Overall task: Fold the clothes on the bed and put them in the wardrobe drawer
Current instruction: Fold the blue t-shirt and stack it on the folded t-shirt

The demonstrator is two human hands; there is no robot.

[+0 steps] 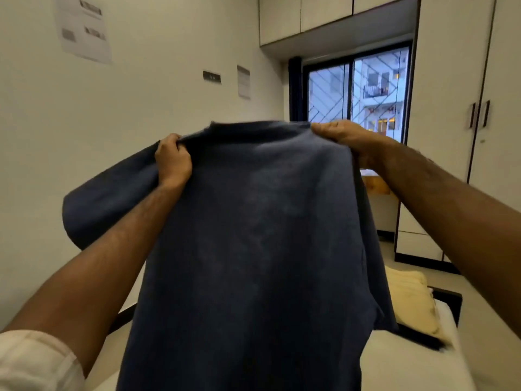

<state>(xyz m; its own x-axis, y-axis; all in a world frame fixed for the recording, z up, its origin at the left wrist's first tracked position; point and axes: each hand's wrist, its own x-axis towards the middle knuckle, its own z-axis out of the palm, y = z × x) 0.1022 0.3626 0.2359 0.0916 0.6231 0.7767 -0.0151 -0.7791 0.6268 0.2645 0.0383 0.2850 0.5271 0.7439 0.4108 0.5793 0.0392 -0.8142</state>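
Note:
A dark blue T-shirt [259, 235] hangs spread out in the air in front of me, above the bed [406, 365]. My left hand [173, 162] grips its left shoulder, and the left sleeve billows out to the left. My right hand [342, 136] grips the right shoulder at the top. The shirt's body drops straight down and hides most of the bed. The wardrobe [462, 108] stands at the right with its white doors closed; no drawer shows.
A pale yellow pillow [414, 303] lies at the head of the white bed, against a dark headboard [448, 299]. A window with a grille [358, 91] is straight ahead. The white wall on the left carries paper sheets [84, 26].

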